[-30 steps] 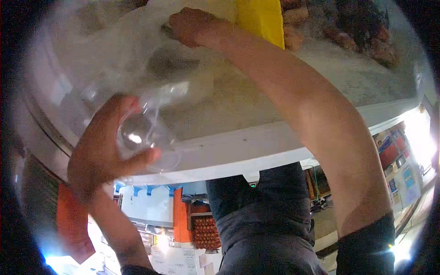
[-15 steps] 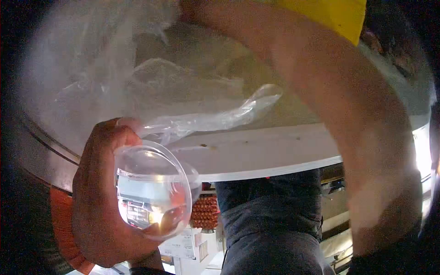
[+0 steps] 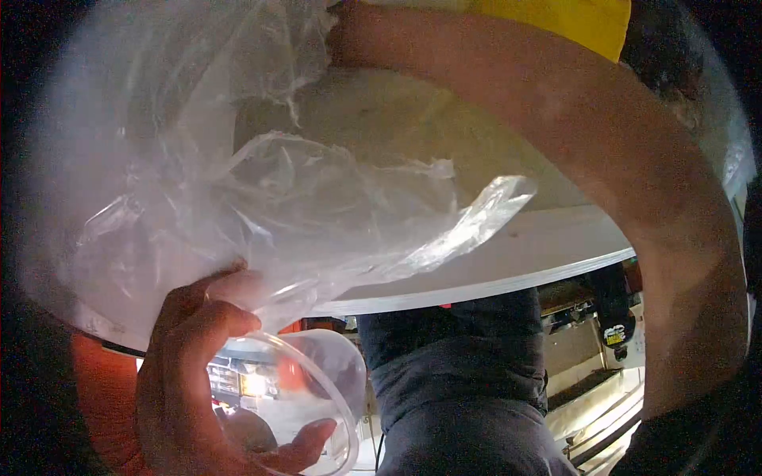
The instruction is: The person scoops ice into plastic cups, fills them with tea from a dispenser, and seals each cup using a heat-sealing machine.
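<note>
My left hand [image 3: 186, 373] is wrapped round a clear plastic cup [image 3: 343, 373], low at the left. The cup lies tilted, its round rim facing me, and I see through it to the floor area. Loose folds of a clear plastic bag [image 3: 317, 206] lie right against the upper fingers of this hand. From the lower right, my right forearm [image 3: 571, 111] arches over to the upper left, where the wrist goes in behind the bag's film. The right hand itself is hidden there.
Under the bag is a pale surface with a white rounded edge [image 3: 476, 282]. A yellow sheet-like thing [image 3: 563, 24] is at the top. Below the edge show a dark-clothed leg [image 3: 460, 381], a red-orange ribbed thing [image 3: 103, 397] and light-coloured shelving [image 3: 595, 381].
My left hand and the cup have moved down a little, and the cup has turned. The bag's folds have spread lower and further right. My right forearm has shifted slightly right.
</note>
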The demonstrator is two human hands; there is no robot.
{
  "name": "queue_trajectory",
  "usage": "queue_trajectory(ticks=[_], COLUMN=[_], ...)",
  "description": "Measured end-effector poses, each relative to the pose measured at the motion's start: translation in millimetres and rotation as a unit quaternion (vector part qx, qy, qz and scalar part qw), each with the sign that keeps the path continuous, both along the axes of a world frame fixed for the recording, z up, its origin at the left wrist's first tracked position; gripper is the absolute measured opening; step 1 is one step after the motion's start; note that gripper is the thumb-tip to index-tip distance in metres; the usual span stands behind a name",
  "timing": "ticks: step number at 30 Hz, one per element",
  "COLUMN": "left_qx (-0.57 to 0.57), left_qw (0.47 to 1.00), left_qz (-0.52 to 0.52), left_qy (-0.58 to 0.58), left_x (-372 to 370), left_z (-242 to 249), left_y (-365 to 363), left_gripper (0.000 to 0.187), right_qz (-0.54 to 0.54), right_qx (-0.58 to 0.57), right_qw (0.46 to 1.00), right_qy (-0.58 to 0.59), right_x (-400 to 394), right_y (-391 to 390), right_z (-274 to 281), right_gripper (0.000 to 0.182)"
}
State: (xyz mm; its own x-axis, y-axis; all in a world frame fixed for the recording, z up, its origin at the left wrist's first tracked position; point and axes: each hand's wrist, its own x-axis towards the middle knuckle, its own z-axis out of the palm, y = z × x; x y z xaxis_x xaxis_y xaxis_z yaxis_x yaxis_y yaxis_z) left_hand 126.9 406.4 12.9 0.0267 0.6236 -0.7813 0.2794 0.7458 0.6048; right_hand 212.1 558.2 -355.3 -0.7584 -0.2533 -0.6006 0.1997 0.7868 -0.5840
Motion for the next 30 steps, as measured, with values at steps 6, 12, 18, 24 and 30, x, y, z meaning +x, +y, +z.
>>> queue_trajectory(ticks=[6, 12, 18, 24, 30], left_qx=[0.055, 0.034, 0.164, 0.168, 0.188], left_qw=[0.996, 0.999, 0.983, 0.985, 0.98], left_qz=[0.02, -0.026, -0.084, 0.022, 0.033], left_qy=[-0.067, -0.028, -0.015, 0.02, 0.059], left_x=[65.2, 67.5, 20.0, 57.6, -13.0], left_z=[16.0, 87.8, 117.6, 157.8, 7.2], left_y=[-39.2, -36.8, 5.9, 25.8, -19.2], left_gripper=[0.086, 0.086, 0.088, 0.089, 0.091], right_qz=[0.005, 0.001, 0.002, -0.008, 0.002], right_qx=[-0.015, -0.031, -0.031, -0.007, -0.027], right_qw=[1.0, 1.0, 1.0, 1.0, 0.999], right_qy=[0.01, 0.006, -0.003, -0.029, -0.038], right_x=[49.5, 58.6, 31.7, 41.5, -23.6], right_y=[-4.6, 28.2, 114.9, 142.4, 127.4], right_z=[30.2, 75.6, 128.4, 169.2, 40.3], right_gripper=[0.024, 0.025, 0.026, 0.027, 0.029])
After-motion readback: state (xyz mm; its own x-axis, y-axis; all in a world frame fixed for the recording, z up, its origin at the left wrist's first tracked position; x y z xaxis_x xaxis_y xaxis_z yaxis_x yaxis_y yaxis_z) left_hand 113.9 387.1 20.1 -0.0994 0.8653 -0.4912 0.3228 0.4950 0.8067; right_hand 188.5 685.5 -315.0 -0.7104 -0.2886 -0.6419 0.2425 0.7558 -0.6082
